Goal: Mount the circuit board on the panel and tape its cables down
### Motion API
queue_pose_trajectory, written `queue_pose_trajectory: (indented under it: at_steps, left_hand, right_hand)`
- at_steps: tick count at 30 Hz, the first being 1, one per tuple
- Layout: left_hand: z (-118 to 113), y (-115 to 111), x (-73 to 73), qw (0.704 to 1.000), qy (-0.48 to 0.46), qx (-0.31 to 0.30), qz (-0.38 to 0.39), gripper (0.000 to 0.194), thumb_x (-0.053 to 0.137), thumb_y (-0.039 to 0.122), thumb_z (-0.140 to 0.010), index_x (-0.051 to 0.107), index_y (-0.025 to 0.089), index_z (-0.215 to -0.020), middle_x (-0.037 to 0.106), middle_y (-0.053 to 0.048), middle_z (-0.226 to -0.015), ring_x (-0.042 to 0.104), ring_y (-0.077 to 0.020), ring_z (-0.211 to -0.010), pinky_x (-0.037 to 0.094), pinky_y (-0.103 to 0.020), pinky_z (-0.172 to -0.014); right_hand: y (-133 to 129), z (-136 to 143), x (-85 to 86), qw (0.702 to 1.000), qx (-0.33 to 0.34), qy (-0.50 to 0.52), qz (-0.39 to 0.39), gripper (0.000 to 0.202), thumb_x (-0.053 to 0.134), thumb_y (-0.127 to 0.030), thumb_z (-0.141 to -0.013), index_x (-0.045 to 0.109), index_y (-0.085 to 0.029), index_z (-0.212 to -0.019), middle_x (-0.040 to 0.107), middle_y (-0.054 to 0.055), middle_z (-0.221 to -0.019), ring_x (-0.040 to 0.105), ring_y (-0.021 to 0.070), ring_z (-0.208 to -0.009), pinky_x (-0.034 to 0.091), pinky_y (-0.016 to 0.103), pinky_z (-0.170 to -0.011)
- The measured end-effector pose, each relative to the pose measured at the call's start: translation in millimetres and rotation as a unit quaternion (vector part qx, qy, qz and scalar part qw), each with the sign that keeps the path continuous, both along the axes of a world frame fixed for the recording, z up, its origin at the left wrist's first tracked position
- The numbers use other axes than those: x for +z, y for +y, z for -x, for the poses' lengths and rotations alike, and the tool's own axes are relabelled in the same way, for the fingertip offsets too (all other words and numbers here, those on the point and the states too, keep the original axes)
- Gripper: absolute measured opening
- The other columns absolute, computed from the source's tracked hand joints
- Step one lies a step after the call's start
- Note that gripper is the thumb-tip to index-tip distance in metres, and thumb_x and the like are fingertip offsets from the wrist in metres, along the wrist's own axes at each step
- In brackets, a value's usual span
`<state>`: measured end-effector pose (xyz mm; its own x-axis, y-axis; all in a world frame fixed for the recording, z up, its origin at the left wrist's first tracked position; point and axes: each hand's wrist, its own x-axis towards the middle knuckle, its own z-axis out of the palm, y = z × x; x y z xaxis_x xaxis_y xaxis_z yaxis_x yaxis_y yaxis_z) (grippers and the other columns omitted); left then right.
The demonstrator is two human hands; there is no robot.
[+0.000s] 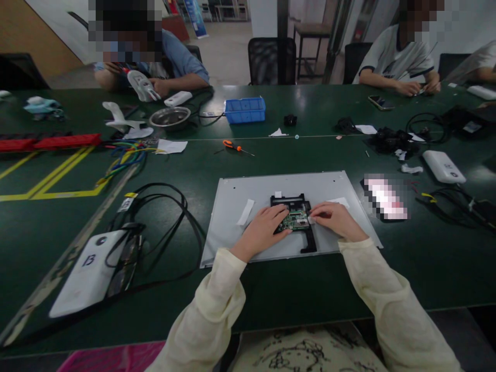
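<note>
A pale grey metal panel lies on the green table. On it sits a black frame with a green circuit board inside. My left hand rests on the left side of the board and frame, palm down with its fingers spread. At the board's right edge, my right hand has thumb and fingertips pinched together, near a small white piece; what they hold is too small to tell. A white strip lies on the panel left of the frame.
A white power bank and black cables lie to the left. Beyond the panel are an orange screwdriver, a blue basket and a metal bowl. A blurred phone lies right. Several people sit across the table.
</note>
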<state>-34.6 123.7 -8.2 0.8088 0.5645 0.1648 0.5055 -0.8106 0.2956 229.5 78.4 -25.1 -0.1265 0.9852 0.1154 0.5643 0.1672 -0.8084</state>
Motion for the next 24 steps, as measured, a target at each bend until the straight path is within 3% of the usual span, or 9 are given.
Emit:
queue_pose_trajectory:
  at_steps: [8,24]
  left_hand:
    - [-0.7,-0.8,0.2,1.0,-0.003,0.0,-0.001,0.05,0.051,0.04,-0.092,0.044,0.018,-0.136,0.047,-0.011,-0.142,0.041,-0.0243,-0.133,0.033,-0.042,-0.111]
    - [-3.8,-5.1,5.3,0.999,0.034,-0.001,-0.038,0.049,0.047,0.042,-0.094,0.042,0.016,-0.136,0.047,-0.011,-0.141,0.044,-0.0247,-0.129,0.028,-0.043,-0.112]
  right_hand:
    - [-1.1,2.5,0.4,0.998,-0.028,-0.054,0.009,0.016,0.068,-0.03,-0.077,0.074,-0.02,-0.089,0.063,0.005,-0.092,0.058,0.0134,-0.067,0.048,0.029,-0.062]
    - [-3.2,0.5,8.1,0.999,-0.039,-0.025,-0.015,0.016,0.057,-0.029,-0.085,0.069,-0.019,-0.088,0.067,0.006,-0.091,0.063,0.0175,-0.08,0.05,0.03,-0.069]
